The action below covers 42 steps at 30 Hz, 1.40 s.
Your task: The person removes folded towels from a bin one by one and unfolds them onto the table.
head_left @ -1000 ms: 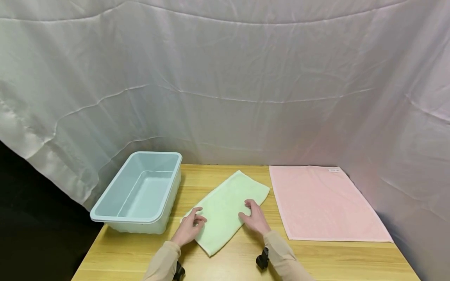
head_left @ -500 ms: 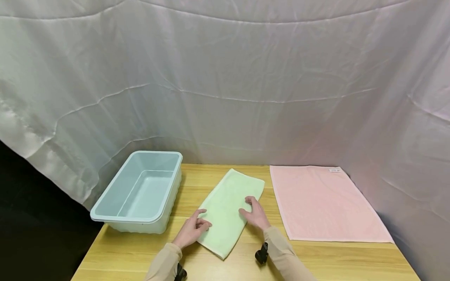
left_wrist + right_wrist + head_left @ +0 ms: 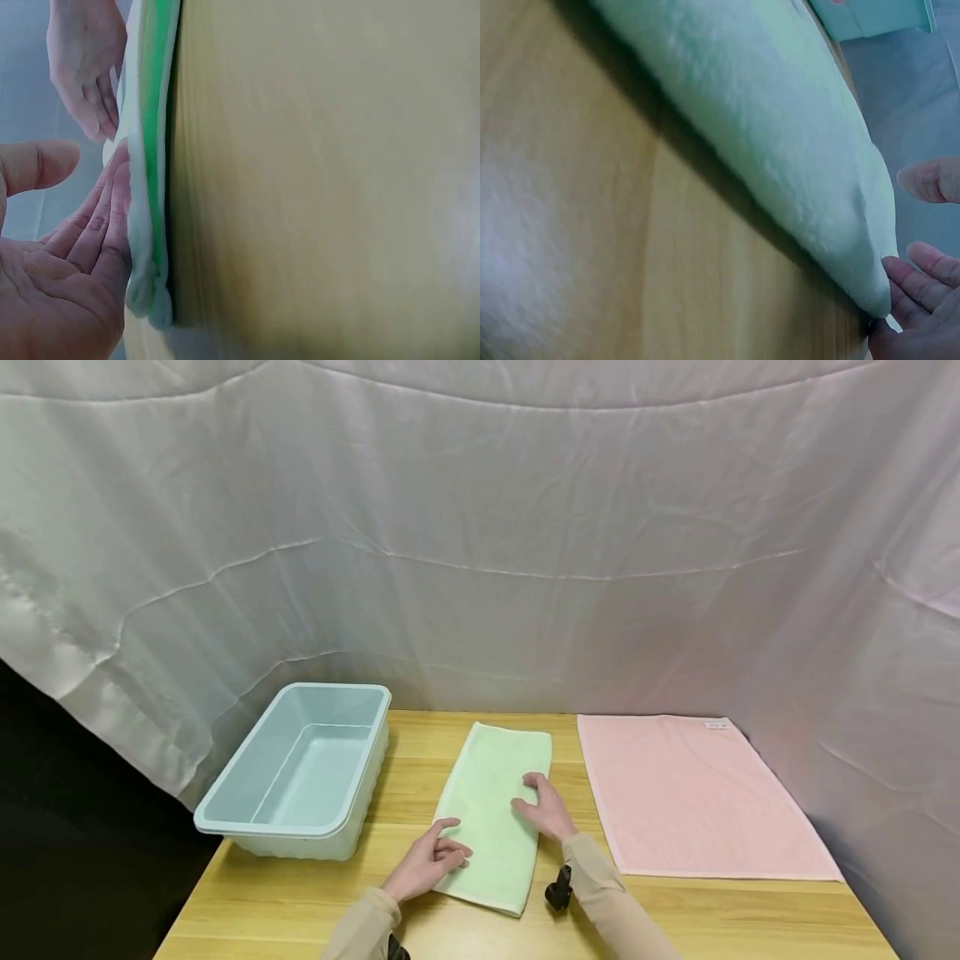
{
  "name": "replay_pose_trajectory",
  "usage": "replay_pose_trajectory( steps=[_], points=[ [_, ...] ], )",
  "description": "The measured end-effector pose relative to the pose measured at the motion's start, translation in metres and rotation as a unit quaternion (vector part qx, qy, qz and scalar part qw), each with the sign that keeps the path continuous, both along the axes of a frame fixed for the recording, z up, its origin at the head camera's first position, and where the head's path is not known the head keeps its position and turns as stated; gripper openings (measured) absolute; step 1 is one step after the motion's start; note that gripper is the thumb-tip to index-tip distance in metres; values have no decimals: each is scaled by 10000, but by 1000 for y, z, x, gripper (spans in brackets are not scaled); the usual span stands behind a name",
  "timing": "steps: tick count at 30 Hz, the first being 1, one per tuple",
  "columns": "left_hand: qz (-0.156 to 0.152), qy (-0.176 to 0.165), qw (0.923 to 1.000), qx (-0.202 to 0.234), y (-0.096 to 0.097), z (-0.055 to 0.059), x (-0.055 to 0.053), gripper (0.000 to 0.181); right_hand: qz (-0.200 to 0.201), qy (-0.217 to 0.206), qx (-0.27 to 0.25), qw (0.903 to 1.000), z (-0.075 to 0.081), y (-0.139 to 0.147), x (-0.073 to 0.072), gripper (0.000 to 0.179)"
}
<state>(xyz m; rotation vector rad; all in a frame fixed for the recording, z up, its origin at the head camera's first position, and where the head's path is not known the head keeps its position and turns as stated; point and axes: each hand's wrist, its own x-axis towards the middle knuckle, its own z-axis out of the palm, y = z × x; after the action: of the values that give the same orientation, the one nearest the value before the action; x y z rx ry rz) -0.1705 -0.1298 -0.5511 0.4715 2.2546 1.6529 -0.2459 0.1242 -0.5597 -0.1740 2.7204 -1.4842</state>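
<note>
A light green towel (image 3: 498, 760), folded into a long layered rectangle, lies on the wooden table, its length running away from me. At its near left edge, my left hand (image 3: 426, 867) touches the cloth. In the left wrist view its fingers (image 3: 90, 232) lie nearly straight along the towel's side, and the thumb stands apart. My right hand (image 3: 550, 814) rests at the towel's right edge, farther up. The right wrist view shows those fingertips (image 3: 900, 277) against the towel's end, with the thumb raised clear of the cloth. Neither hand pinches it.
To the left stands a pale blue plastic tub (image 3: 360, 777) with nothing in it. A pink towel (image 3: 697, 797) lies spread flat at the right, a small label at its far edge. Grey curtains (image 3: 525, 527) hang behind the wooden table (image 3: 262, 902).
The green towel has turned from a slant to nearly straight, its far end swinging left and near end right. My left hand moved right with it; my right hand stayed nearly in place.
</note>
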Motion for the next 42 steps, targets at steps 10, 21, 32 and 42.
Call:
replay_pose_trajectory(
  steps=[10,21,32,42],
  points=[
    [-141,-401,9982,430,20,-5,7,58,15,-50,9,10000,-1,4,-11,50],
    [-28,-584,9953,777,24,-6,11,61,33,262,52,9996,-1,1,-10,48],
    [1716,140,9800,993,4,-1,-4,41,412,663,-737,9942,3,-33,25,34],
    [2197,79,9743,480,0,-13,-9,36,413,364,-474,9974,-4,-38,26,37]
  ],
)
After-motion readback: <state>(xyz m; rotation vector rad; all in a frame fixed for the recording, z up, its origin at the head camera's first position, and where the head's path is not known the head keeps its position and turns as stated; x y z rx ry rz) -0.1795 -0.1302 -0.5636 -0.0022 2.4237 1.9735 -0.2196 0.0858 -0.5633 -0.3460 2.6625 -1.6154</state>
